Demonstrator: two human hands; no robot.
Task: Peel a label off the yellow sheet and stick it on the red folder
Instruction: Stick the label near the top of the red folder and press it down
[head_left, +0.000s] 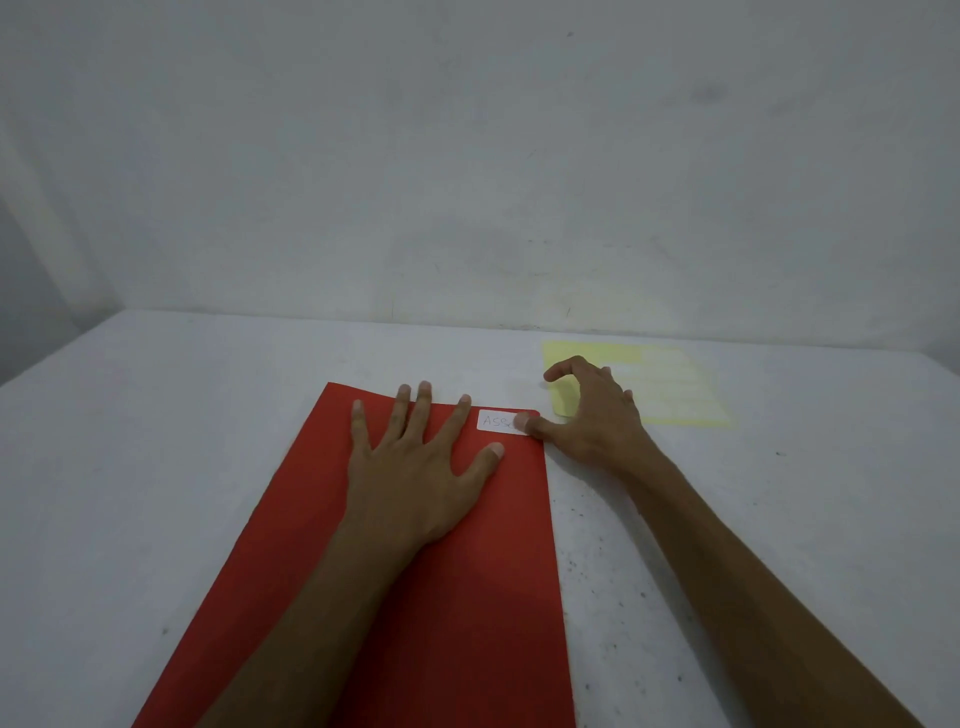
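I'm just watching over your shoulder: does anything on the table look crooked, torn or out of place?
Nothing stands out. The white label sits fairly square at the far right corner of the red folder, under the right hand's thumb. The left hand lies flat on the folder. The yellow sheet lies flat beyond.

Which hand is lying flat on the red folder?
The left hand, fingers spread flat on the folder; the right hand only thumbs the label.
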